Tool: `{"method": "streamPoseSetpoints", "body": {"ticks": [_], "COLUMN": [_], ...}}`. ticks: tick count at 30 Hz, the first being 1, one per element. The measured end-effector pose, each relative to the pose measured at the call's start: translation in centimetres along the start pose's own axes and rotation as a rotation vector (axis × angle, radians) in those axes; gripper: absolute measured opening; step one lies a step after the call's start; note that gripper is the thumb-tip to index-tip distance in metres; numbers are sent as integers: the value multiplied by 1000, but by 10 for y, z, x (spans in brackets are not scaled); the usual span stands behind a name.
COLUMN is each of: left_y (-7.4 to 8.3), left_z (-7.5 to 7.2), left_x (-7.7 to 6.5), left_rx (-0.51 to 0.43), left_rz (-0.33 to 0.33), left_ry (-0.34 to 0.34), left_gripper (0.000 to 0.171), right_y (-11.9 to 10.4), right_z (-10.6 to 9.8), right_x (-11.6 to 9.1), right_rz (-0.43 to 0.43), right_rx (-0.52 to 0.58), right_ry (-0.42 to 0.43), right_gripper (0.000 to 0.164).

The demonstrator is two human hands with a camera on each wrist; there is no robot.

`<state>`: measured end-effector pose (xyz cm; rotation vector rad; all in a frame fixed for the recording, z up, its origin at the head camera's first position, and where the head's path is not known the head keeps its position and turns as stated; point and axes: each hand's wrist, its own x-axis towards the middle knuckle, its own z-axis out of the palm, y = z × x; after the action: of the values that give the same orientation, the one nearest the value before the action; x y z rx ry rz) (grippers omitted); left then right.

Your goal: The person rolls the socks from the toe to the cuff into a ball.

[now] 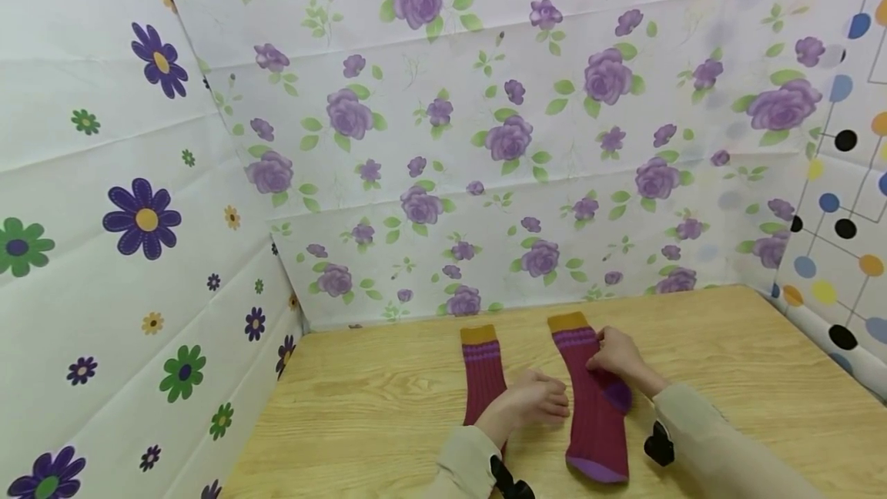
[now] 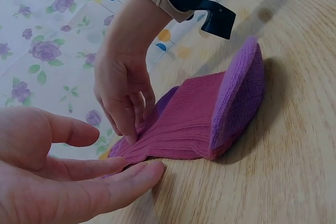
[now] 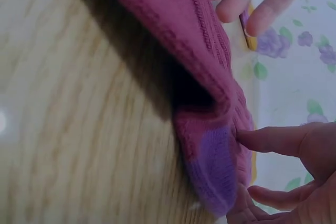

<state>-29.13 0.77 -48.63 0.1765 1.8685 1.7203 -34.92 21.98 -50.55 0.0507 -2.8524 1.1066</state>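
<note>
Two maroon ribbed socks lie on the wooden table, each with a mustard cuff and purple stripes. The right sock [image 1: 592,406] has a purple heel and toe; its toe end stands up off the wood in the left wrist view. My right hand [image 1: 621,358] touches its upper part near the heel [image 3: 212,169], thumb and fingers spread apart on the fabric. Between the socks is my left hand [image 1: 530,400], fingers extended with their tips beside the right sock's left edge. The left sock [image 1: 483,376] lies partly hidden beneath my left hand and sleeve.
The wooden table [image 1: 360,406] reaches back to a sheet with purple roses [image 1: 509,137]. Flowered sheeting [image 1: 145,218] hangs on the left and dotted sheeting [image 1: 845,229] on the right. Black devices [image 1: 660,443] are strapped at both wrists.
</note>
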Motion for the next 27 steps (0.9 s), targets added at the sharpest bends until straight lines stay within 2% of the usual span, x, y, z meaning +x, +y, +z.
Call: {"method": "streamPoseSetpoints", "body": {"ticks": [2,9,13,18,22,27], "left_y": [0,-2,-2,-2,-1,-1], "left_z": [1,7,9,12,14,20], "left_x": [1,3,3,4,7,10], "left_rx": [0,-7,-23,-4,-2,-48], "left_rz": [-6,-14,-19,-35,-47,-67], "left_ry": [-3,9,40,94,127,137], "left_gripper": [39,36,36,34,30,26], "right_y": [1,1,-1,-1,3,7], "right_z": [2,6,7,8,11,8], "right_x": [1,4,5,8,12,14], "right_rz": [7,35,62,121,162,170], "right_rx": [-5,-20,49,239,301,393], "right_ry": [12,10,-19,-100,-101,-117], "right_gripper": [52,22,27,34,37,39]}}
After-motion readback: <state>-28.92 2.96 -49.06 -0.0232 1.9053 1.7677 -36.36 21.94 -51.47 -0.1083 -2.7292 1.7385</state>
